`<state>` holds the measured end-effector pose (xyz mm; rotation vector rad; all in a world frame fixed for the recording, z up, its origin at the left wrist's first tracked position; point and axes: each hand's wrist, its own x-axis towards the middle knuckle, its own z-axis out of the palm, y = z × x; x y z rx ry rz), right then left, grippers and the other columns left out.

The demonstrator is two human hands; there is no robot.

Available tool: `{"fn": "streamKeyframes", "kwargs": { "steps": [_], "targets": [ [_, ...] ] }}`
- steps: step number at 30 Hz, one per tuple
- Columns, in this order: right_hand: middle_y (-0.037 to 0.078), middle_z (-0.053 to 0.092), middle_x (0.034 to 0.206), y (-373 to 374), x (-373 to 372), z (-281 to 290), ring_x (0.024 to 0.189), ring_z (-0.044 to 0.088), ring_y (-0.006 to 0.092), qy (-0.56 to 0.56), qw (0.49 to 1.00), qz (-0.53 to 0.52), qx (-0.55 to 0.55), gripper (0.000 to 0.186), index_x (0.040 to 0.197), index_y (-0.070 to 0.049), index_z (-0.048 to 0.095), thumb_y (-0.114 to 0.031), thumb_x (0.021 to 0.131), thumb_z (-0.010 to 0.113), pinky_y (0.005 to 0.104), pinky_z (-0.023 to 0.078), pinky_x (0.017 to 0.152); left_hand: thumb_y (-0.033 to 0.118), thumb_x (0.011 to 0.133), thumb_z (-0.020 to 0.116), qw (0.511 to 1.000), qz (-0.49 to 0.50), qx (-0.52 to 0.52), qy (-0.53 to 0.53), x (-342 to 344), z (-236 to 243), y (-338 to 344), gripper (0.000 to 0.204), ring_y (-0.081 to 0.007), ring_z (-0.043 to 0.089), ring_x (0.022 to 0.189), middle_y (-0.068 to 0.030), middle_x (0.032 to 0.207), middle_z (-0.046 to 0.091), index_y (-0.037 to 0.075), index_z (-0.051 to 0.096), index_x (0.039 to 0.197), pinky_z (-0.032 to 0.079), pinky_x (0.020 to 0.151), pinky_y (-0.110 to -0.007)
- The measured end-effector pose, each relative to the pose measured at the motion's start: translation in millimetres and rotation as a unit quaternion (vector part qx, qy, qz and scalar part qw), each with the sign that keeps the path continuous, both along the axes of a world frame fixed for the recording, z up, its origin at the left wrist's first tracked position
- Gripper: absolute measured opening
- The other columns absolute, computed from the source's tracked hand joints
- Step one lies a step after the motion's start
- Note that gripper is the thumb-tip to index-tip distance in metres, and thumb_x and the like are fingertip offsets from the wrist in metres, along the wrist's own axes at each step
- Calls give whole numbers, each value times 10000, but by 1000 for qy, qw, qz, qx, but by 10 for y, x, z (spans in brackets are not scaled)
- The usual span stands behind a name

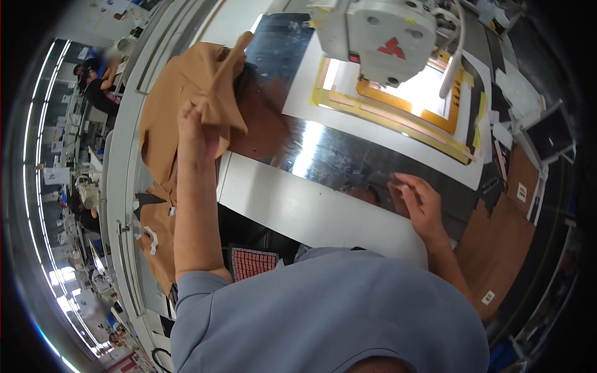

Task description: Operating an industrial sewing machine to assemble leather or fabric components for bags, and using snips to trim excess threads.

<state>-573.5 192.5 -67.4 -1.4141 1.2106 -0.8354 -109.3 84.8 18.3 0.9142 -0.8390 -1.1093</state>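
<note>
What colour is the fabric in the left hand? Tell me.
Tan-brown fabric, gripped by the left hand; head view.

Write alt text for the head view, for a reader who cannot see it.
Seen from above, a person's left hand lifts a piece of tan fabric off a shiny metal worktable. The right hand rests open on the table, near a white sewing machine head above a yellow template frame.

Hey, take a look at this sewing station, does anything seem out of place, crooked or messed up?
Nothing looks damaged or spilled. The tan fabric lies bunched and hangs over the table's left edge, lifted by the left hand. The right hand rests on the shiny metal plate. The orange template frame lies flat under the machine head.
</note>
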Motion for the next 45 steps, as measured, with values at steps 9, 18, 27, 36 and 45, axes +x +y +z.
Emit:
{"fn": "streamKeyframes", "kwargs": {
  "steps": [9, 18, 27, 36, 45],
  "targets": [
    [123, 604, 1460, -94, 199, 56, 1285, 631, 200, -394, 873, -138, 252, 723, 1553, -15, 437, -588, 1113, 425, 360, 532, 1066, 63, 911, 799, 870, -452, 54, -189, -1947, -648, 1158, 218, -179, 670, 1061, -87, 1214, 700, 15, 745, 1117, 551, 890, -317],
    [105, 715, 1252, 109, -837, -21, 1073, 696, 141, -92, 966, -217, 103, 391, 1357, 51, 606, -101, 1009, 701, 290, 561, 922, 282, 879, 861, 745, 33, -61, -664, -1728, -1095, 269, 624, -419, 535, 1355, -258, 1423, 580, -3, 597, 1366, 448, 1122, -466],
    [129, 764, 1033, -214, -1010, 64, 942, 721, 165, 96, 965, -237, 61, 476, 1212, 27, 689, -334, 928, 816, 334, 573, 841, 407, 744, 969, 767, -72, 162, -616, -1559, -910, -34, 737, -251, 728, 865, -105, 928, 741, 38, 639, 1290, 586, 808, -367],
    [125, 710, 735, -866, -1015, 183, 673, 677, 277, 331, 932, -145, -6, 322, 850, -11, 652, -299, 940, 766, 398, 530, 660, 325, 837, 917, 775, -179, 190, -576, -1730, -842, -332, 414, -99, 637, 687, -18, 756, 700, 6, 735, 1026, 524, 652, -277],
    [111, 725, 773, -1087, -962, 111, 768, 714, 332, 416, 894, -157, -53, 272, 870, -57, 696, -314, 961, 699, 457, 547, 701, 227, 965, 802, 811, -158, 178, -534, -1634, -1041, -749, 235, -39, 509, 593, 23, 687, 650, 7, 730, 924, 423, 557, -245]
  ]
}}
